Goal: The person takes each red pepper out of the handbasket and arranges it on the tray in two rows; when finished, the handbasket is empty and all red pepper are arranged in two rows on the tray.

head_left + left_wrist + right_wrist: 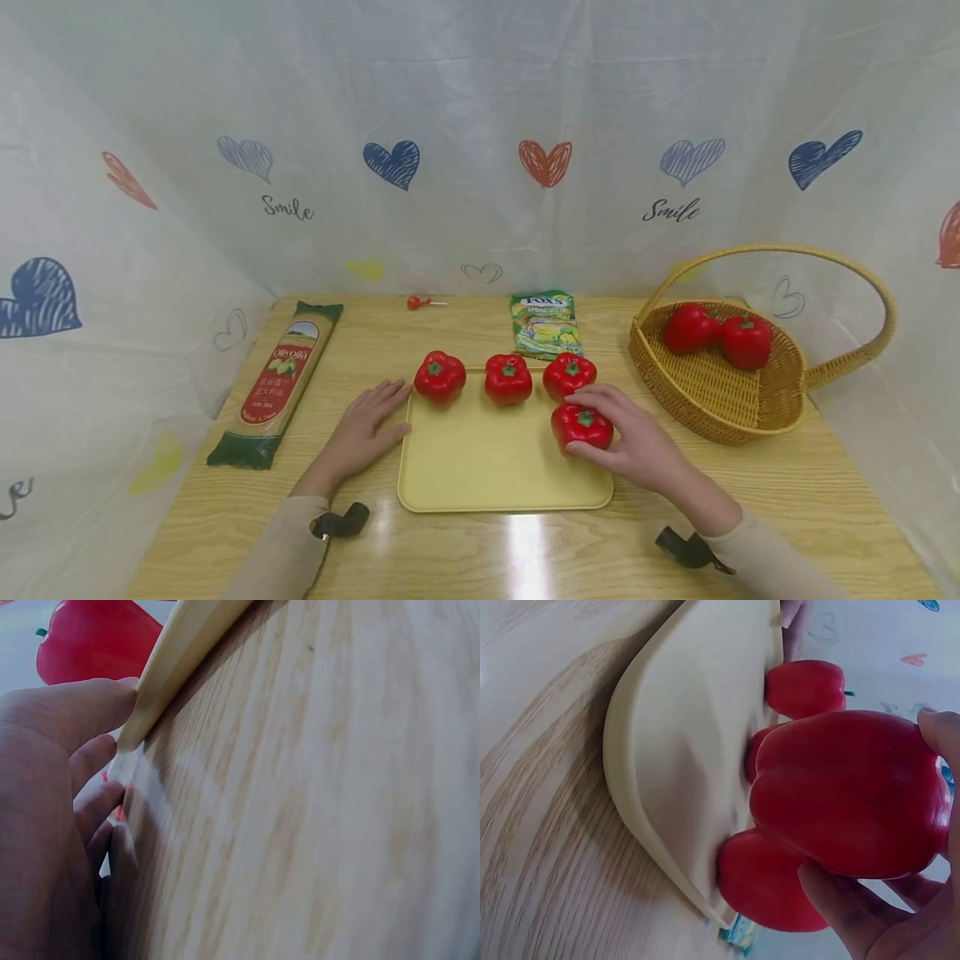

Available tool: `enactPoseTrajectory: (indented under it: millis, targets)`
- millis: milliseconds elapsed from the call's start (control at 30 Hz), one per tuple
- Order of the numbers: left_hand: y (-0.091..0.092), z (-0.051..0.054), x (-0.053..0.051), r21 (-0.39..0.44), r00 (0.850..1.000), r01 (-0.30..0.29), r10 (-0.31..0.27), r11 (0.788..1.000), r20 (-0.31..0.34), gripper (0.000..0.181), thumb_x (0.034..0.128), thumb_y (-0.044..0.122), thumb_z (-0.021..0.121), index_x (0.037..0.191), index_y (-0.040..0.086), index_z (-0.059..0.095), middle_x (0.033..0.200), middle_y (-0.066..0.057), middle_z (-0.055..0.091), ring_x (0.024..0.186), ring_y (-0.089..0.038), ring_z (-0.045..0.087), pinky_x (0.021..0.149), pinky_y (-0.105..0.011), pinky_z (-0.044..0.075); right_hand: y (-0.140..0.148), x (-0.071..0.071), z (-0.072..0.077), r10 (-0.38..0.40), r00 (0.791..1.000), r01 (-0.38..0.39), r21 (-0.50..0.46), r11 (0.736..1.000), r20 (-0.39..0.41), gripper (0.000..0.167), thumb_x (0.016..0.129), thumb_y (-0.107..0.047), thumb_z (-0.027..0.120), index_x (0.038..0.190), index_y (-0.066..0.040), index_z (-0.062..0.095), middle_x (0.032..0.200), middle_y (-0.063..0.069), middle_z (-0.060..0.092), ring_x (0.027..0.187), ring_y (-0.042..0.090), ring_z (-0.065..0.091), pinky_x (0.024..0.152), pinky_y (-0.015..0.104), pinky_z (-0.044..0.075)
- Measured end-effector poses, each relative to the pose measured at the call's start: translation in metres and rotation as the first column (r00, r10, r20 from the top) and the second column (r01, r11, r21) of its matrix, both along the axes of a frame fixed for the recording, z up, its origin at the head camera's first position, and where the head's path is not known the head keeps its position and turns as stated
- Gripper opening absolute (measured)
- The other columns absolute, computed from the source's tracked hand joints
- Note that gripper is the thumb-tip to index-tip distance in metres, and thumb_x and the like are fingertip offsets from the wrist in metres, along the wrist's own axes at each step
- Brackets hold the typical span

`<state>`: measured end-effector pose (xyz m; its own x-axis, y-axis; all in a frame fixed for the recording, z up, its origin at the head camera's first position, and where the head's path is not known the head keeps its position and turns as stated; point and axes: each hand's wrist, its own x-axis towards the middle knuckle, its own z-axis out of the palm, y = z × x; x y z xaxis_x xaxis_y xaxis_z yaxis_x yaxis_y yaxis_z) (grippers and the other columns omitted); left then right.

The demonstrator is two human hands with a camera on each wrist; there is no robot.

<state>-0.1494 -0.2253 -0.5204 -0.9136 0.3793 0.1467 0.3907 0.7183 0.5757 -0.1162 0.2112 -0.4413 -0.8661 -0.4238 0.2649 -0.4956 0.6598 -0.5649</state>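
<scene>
Holding a red pepper near the right edge of the tray is the right hand; the left hand, fingers outstretched, touches the left edge; three more peppers line the far edge.

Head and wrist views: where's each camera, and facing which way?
Head: on the head, facing forward and down at the tray; left hand, right hand and sleeves show.
Left wrist: worn there, facing table and tray; left hand shows.
Right wrist: worn there, facing the held pepper; right hand, some left fingers show.
Head and right wrist share that pepper.
</scene>
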Motion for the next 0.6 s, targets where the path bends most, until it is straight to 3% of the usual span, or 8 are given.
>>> enactPoseTrajectory:
  millis: [600]
  targets:
    - [-0.001,-0.002,0.0,-0.004,1.0,0.001,-0.001,1.0,0.013,0.065,0.0993,0.039,0.064,0.156,0.016,0.043,0.162,-0.009,0.038,0.153,-0.033,0.024,0.125,-0.052,0.011,-0.031,-0.003,0.001,0.077,0.997,-0.077,-0.008,0.997,0.002,0.058,0.082,-0.049,0.083,0.133,-0.029,0.064,0.138,0.001,0.058,0.124,0.026,0.06,0.097,0.053,0.055]
